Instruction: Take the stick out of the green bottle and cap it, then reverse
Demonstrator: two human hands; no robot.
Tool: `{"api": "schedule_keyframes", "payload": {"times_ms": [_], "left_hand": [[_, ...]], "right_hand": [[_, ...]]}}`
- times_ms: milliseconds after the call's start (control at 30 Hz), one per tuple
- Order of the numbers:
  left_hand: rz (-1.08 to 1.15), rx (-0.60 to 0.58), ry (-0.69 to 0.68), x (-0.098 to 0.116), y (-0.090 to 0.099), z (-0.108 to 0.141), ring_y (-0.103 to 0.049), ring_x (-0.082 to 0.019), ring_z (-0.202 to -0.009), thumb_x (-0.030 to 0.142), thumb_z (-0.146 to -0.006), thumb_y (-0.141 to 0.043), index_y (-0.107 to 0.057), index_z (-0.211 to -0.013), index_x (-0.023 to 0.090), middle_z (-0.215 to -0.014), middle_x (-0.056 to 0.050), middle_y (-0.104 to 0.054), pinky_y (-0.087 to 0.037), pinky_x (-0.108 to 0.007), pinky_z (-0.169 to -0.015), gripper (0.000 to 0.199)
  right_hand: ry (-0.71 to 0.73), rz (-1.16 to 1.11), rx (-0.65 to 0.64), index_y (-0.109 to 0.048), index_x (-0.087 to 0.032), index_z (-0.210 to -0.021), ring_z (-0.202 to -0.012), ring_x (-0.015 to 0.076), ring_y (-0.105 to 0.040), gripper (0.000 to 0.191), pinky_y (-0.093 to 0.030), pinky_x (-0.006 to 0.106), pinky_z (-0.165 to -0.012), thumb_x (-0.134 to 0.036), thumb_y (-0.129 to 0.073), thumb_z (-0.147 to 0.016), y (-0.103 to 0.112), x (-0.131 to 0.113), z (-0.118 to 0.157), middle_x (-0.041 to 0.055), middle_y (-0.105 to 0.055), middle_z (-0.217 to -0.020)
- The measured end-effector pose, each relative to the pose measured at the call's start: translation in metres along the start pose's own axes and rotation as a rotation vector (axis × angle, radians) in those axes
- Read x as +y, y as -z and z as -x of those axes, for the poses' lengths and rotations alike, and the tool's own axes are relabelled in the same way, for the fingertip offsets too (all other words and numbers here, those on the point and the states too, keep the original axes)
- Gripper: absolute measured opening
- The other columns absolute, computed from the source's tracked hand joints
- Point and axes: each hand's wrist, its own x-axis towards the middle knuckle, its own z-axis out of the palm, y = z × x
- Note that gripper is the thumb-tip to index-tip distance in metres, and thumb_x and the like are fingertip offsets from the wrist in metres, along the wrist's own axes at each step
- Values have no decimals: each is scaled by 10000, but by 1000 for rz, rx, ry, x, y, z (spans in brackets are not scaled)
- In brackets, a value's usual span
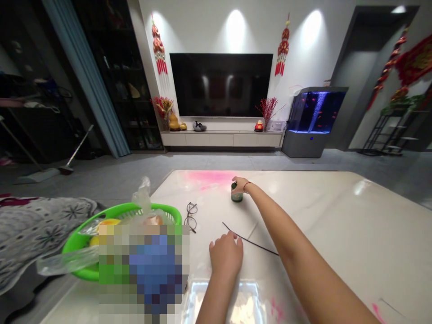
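Note:
My right hand [240, 185] reaches far across the pale table, its fingers closed around the upper part of a small dark green jar [236, 196]. The jar stands upright on the tabletop. Nearer to me, my left hand [225, 253] rests on the table with the fingers loosely bent and the thumb apart. A thin black stick or cord [259, 246] lies just beyond its fingertips; whether they touch it I cannot tell. A pair of eyeglasses [191, 216] lies to the left of the jar.
On the left is a green plastic basket [173, 211] holding plastic bags and yellow items, partly blurred out. The pale table [324, 216] has pink smears. Under my left forearm shows a bright-edged panel [248, 301]. Beyond are a television [221, 85] and an aquarium [315, 110].

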Motion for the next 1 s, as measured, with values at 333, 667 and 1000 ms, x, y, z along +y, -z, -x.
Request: {"api": "schedule_keyframes", "payload": {"times_ms": [333,667,1000], "left_hand": [[24,-69,-50,10,-4,6,-577,-213,-931,350,-820,-348,-591,-1017,192,-1008,-86,-644,-375,-310,-769,351],[-4,-72,-31,2,-9,-1,-593,-273,-891,297,-822,-288,-612,-927,140,-968,-153,-645,-402,-361,-726,375],[0,-57,-56,12,-16,2,-595,-283,-874,322,-802,-311,-625,-874,144,-947,-154,-649,-404,-370,-714,368]], "right_hand": [[97,-104,-68,-369,-179,-1291,-1047,257,-544,920,-422,284,-847,-401,-766,-491,-2,-1,81,125,-568,-1170],[-519,-252,225,-442,-105,-1228,-1133,295,-468,516,-354,413,-903,-426,-396,-826,-5,15,182,200,-479,-1242],[-746,-511,461,-555,-181,-671,-762,288,-595,145,-407,394,-658,-184,-623,-544,-39,57,225,130,-603,-823]]}}
